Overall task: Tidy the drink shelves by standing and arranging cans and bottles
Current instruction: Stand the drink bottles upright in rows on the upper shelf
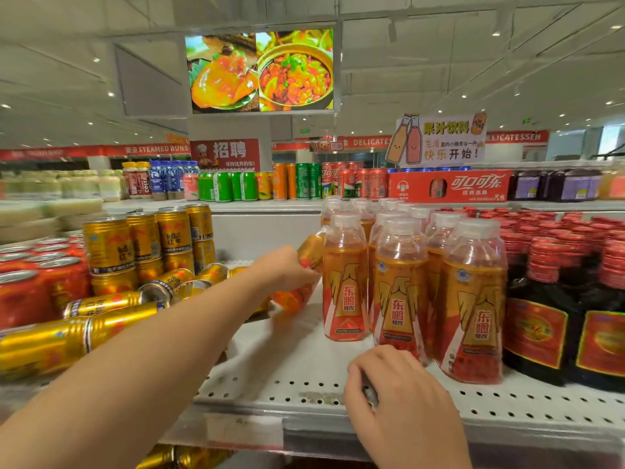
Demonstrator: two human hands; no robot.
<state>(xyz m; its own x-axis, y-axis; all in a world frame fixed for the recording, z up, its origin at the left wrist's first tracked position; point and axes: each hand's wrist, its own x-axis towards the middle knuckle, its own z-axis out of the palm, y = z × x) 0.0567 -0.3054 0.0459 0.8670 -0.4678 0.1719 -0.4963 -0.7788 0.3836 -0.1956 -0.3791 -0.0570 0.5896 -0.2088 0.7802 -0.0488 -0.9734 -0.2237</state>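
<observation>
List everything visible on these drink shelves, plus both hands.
Standing bottles: many, orange, white caps, shelf centre.
Tilted bottle: one, orange, leaning left of the standing bottles.
Dark bottles: many, red caps, shelf right.
Gold cans: many; some stacked upright, several lying, shelf left.
Red cans: several, far left.
Mixed cans: many, green, orange, red, upper shelf.
Carton: one, red, upper shelf right.
Shelf: one, white, perforated.
Left hand: grips the tilted bottle.
Right hand: fingers curled, at the shelf's front edge; contents unclear.

Spotlights [111, 94] are glowing in the ceiling, a screen [260, 71] is hanging overhead, and red banners [101, 151] are running behind.
</observation>
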